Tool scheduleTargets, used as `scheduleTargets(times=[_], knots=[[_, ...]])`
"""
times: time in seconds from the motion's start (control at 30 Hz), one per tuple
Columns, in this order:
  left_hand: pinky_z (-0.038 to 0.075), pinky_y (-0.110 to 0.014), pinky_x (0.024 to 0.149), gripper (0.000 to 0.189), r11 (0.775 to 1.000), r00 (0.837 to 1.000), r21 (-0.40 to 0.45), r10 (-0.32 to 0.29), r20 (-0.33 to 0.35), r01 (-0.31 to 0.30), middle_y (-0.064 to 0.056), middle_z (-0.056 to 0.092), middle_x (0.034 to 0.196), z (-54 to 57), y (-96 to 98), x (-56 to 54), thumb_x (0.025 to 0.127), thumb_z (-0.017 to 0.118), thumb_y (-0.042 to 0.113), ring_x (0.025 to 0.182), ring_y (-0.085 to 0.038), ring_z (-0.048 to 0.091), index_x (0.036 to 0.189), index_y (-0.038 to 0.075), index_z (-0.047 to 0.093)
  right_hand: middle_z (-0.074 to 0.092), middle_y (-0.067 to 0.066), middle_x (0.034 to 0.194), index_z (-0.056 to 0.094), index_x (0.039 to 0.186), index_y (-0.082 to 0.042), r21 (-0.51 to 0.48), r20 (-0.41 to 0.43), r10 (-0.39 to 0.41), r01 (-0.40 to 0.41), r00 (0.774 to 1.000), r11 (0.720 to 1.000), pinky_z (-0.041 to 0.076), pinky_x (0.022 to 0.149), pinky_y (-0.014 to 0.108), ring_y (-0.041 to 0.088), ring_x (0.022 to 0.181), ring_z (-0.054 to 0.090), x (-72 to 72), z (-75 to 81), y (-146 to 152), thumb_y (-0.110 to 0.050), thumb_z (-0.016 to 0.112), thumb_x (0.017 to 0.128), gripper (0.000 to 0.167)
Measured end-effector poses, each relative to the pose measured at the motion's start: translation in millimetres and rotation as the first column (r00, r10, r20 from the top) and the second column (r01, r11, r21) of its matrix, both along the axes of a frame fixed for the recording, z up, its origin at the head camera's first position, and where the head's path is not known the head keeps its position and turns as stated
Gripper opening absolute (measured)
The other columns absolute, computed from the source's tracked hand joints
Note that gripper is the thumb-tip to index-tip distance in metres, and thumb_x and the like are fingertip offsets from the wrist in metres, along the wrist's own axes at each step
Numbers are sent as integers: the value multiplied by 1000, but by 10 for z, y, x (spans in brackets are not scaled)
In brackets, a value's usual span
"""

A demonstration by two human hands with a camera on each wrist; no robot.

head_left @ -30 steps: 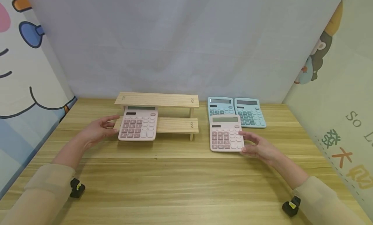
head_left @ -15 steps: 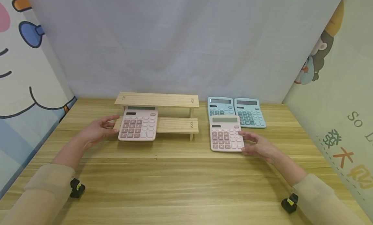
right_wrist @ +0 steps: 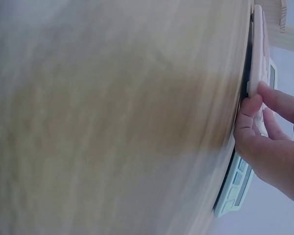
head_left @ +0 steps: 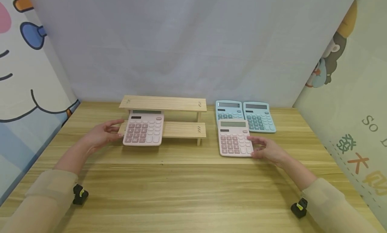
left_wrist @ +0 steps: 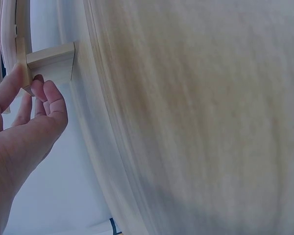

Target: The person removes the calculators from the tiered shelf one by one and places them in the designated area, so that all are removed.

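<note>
At the left end of the two-tier wooden shelf [head_left: 184, 129], my left hand [head_left: 101, 136] pinches the lower board's end [left_wrist: 24, 63] between thumb and fingers. A pink calculator [head_left: 143, 129] leans on that board, its top edge tucked beneath the upper one. My right hand [head_left: 267, 150] holds a second pink calculator [head_left: 234, 139] by its right edge. In the right wrist view, the thumb lies on that calculator's [right_wrist: 257, 54] upper side and a finger at its lower edge. This calculator overlaps the lower part of a blue calculator [head_left: 228, 107] behind it.
Another blue calculator [head_left: 259, 116] lies flat to the right of the first. A grey-white cloth [head_left: 181, 51] hangs behind the wooden table [head_left: 181, 199]. Printed panels with cartoon figures stand on the left [head_left: 18, 75] and right [head_left: 347, 92].
The right-hand pink calculator has turned very slightly, its lower left corner shifting a little right. My right forearm has moved slightly left. The left hand stays still.
</note>
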State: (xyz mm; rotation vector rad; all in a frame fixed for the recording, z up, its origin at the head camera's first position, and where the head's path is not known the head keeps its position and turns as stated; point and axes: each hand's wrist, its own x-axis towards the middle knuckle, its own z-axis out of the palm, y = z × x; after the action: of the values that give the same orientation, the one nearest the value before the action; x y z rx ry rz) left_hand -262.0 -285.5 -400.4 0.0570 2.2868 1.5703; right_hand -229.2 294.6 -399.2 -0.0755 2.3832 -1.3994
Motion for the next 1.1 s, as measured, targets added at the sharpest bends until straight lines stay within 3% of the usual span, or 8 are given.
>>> scheduleTargets(times=[0.17,0.3,0.57,0.87,1.1], knots=[[44,-32,96,76,1000,1000,8,1,9,-1,-27,28,145,-8,-1,-5,94,59,15,117,-22,46,153,14,12,37,24,143,40,140,2,0,-21,-15,15,1000,1000,50,75,22,17,93,55,-9,-20,-6,6,65,80,65],[43,-34,98,75,1000,1000,2,5,11,-5,-26,28,145,-3,-5,-7,94,59,15,116,-21,46,153,15,12,37,26,141,39,139,5,-19,-33,-39,39,999,999,51,73,22,13,87,56,-2,-17,-14,9,64,79,65],[43,-34,98,76,1000,1000,3,-2,4,2,-27,28,145,0,-4,1,93,59,15,121,-26,44,153,13,12,39,26,140,40,139,4,3,-35,-62,62,997,998,52,74,24,15,87,56,29,29,-34,9,64,79,65],[47,-27,92,75,999,1000,31,-12,-11,12,-29,30,144,-10,-15,0,94,58,11,103,-8,53,152,9,12,40,23,140,42,138,0,50,-60,-73,76,996,996,51,77,28,21,93,57,76,136,-67,2,65,80,62],[48,-26,91,74,998,1000,54,-14,-20,15,-30,30,143,-8,-11,-3,94,57,9,99,-4,54,152,7,11,38,20,143,39,142,-3,36,-92,-66,69,994,997,52,83,30,29,108,54,142,220,-138,-5,65,84,63]])
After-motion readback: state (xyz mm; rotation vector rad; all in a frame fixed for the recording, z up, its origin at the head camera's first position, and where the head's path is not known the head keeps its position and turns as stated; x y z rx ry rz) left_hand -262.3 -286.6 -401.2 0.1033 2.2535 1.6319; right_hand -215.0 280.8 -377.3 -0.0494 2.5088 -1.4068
